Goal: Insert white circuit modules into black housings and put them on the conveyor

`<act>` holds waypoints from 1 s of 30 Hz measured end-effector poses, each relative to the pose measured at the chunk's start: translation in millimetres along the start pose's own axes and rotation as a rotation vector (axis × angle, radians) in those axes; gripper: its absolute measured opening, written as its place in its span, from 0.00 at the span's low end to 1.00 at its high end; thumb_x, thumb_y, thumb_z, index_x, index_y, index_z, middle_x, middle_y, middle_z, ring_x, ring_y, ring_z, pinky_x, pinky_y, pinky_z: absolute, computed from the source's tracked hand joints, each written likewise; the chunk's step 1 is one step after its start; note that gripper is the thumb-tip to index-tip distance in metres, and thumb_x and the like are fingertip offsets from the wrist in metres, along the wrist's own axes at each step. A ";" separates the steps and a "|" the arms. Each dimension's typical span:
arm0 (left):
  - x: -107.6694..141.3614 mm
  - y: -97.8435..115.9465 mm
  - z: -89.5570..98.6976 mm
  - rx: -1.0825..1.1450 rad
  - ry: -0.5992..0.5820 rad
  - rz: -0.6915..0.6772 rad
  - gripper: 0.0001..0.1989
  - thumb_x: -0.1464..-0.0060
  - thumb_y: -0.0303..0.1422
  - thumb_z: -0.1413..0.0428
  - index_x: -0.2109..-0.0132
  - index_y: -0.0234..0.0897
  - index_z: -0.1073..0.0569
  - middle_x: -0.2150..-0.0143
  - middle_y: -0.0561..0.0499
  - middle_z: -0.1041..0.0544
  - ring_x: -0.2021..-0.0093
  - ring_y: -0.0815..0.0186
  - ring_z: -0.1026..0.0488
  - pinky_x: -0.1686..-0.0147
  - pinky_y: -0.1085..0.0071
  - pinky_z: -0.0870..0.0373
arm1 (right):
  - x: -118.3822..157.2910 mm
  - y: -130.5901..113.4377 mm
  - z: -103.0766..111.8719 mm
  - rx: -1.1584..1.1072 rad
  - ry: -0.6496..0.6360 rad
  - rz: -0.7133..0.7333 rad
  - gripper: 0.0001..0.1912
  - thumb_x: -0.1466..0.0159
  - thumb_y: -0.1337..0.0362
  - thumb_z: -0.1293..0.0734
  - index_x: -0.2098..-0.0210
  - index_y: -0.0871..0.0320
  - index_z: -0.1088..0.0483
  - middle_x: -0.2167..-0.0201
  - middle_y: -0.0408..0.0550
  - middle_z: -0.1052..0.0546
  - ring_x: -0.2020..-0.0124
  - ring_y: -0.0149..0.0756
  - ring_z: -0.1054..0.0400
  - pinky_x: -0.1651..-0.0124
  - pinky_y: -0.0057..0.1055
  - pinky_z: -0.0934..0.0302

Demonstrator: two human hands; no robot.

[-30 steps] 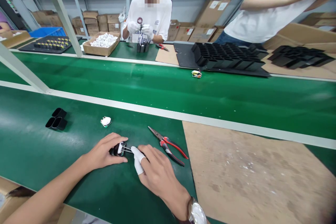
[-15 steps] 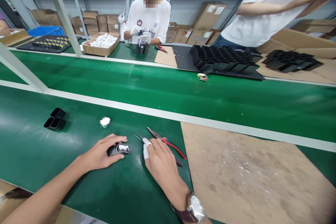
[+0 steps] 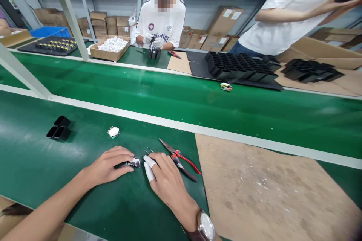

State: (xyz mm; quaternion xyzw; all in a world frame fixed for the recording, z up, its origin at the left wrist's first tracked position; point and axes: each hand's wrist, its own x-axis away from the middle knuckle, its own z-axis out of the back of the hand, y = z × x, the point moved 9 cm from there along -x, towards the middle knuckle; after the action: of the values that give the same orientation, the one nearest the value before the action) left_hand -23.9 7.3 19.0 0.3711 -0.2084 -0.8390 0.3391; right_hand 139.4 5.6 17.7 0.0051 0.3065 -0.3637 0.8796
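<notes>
My left hand (image 3: 111,163) is curled around a small black plastic case (image 3: 134,162) lying on the green bench. A white part and some electronics show in the open end of the case, which faces right. My right hand (image 3: 162,175), with white finger cots on two fingers, pinches a pair of thin metal tweezers (image 3: 149,150). Their tips point up and left, just right of the case. Red-and-black long-nose pliers (image 3: 179,157) lie spread beside my right hand. A small circuit board with a white top (image 3: 113,132) rests beyond my left hand.
Three empty black cases (image 3: 60,130) stand at the left. Brown cardboard (image 3: 271,188) covers the right of the bench. Past a white rail (image 3: 127,115) runs a green conveyor belt (image 3: 121,86) carrying a circuit board (image 3: 226,86). A co-worker in white gloves (image 3: 154,40) sits opposite.
My right hand has moved left toward the case, uncovering more of the pliers. My left fingers have closed in over the case. The circuit board on the belt has shifted right.
</notes>
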 end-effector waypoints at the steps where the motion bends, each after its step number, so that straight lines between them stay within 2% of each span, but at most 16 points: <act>1: 0.1 -0.1 -1.3 0.000 -0.018 0.007 0.14 0.34 0.29 0.36 0.43 0.39 0.23 0.48 0.41 0.17 0.48 0.56 0.19 0.47 0.58 0.21 | 0.0 -0.9 0.3 -0.011 0.001 0.005 0.15 0.30 0.78 0.39 0.48 0.61 0.28 0.55 0.55 0.23 0.58 0.45 0.31 0.56 0.40 0.36; 4: 2.4 -3.7 -5.1 0.017 -0.056 0.055 0.13 0.34 0.29 0.37 0.44 0.40 0.25 0.47 0.42 0.18 0.46 0.57 0.20 0.46 0.58 0.21 | -0.3 -2.3 2.8 -0.049 0.016 0.015 0.15 0.30 0.78 0.39 0.48 0.61 0.29 0.55 0.55 0.23 0.58 0.44 0.31 0.57 0.40 0.36; 10: 14.8 -26.1 -9.4 0.074 -0.066 0.285 0.17 0.35 0.34 0.35 0.44 0.43 0.31 0.45 0.46 0.19 0.46 0.58 0.19 0.45 0.60 0.21 | -1.1 -8.7 5.6 -0.188 0.014 0.040 0.18 0.29 0.78 0.38 0.42 0.61 0.31 0.53 0.56 0.23 0.54 0.45 0.29 0.54 0.42 0.32; 15: 17.0 -28.5 -10.2 0.094 -0.077 0.323 0.15 0.34 0.35 0.36 0.45 0.44 0.30 0.46 0.48 0.19 0.47 0.60 0.19 0.46 0.61 0.22 | -3.5 -17.1 -0.2 -0.232 -0.044 0.041 0.21 0.26 0.71 0.37 0.35 0.58 0.34 0.46 0.57 0.24 0.48 0.48 0.29 0.46 0.48 0.29; 21: 16.5 -26.9 -11.0 0.108 -0.077 0.315 0.15 0.34 0.35 0.36 0.45 0.44 0.30 0.45 0.48 0.19 0.46 0.61 0.19 0.45 0.63 0.22 | -5.8 -20.6 -6.6 -0.244 -0.112 0.032 0.25 0.26 0.70 0.38 0.31 0.54 0.38 0.42 0.57 0.25 0.44 0.49 0.29 0.43 0.51 0.28; 25: 13.7 -22.8 -9.3 0.088 -0.070 0.256 0.15 0.35 0.34 0.36 0.45 0.43 0.29 0.47 0.47 0.18 0.47 0.60 0.19 0.45 0.63 0.22 | -6.1 -12.3 -0.1 -0.304 -0.035 -0.014 0.23 0.26 0.70 0.36 0.32 0.56 0.38 0.45 0.56 0.24 0.46 0.48 0.28 0.45 0.49 0.28; 30: 6.5 -6.2 -2.7 0.034 -0.030 0.062 0.18 0.35 0.29 0.36 0.41 0.41 0.27 0.43 0.41 0.20 0.44 0.57 0.21 0.44 0.61 0.23 | -5.3 0.1 7.7 -0.261 0.059 -0.017 0.20 0.27 0.73 0.36 0.36 0.56 0.35 0.48 0.56 0.22 0.48 0.47 0.27 0.49 0.47 0.28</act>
State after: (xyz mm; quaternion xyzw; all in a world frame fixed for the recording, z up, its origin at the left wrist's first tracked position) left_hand -27.7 6.6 10.5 0.3576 -0.2391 -0.8299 0.3554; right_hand 140.7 7.3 26.8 -0.1014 0.3771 -0.3278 0.8603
